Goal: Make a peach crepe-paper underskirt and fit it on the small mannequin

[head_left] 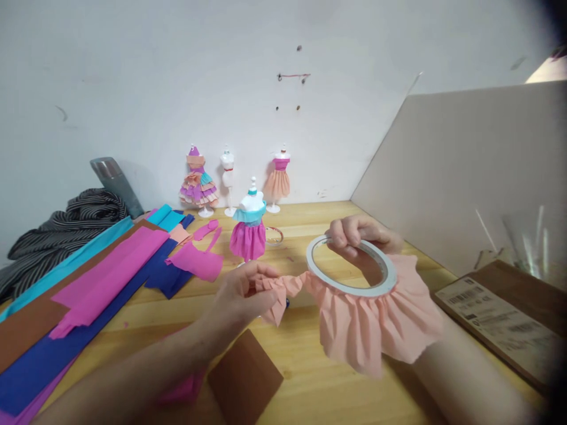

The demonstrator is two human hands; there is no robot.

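Pinched in my left hand (254, 292) is one end of a gathered peach crepe paper strip (349, 321). My right hand (365, 236) grips the far rim of a white roll of tape (315, 265), held tilted above the table. The strip hangs in ruffles along the near edge of the roll and stretches across to my left fingers. Just behind my left hand stands a small mannequin (250, 221) in a turquoise top and magenta skirt. A brown paper square (245, 378) lies on the table below my hands.
Three more mannequins, a layered dress (198, 183), a bare form (228, 171) and a peach skirt (278, 180), stand by the wall. Coloured crepe sheets (110, 265) and striped cloth (75, 227) lie left. A labelled cardboard package (500, 319) and a clear cup (525, 242) are right.
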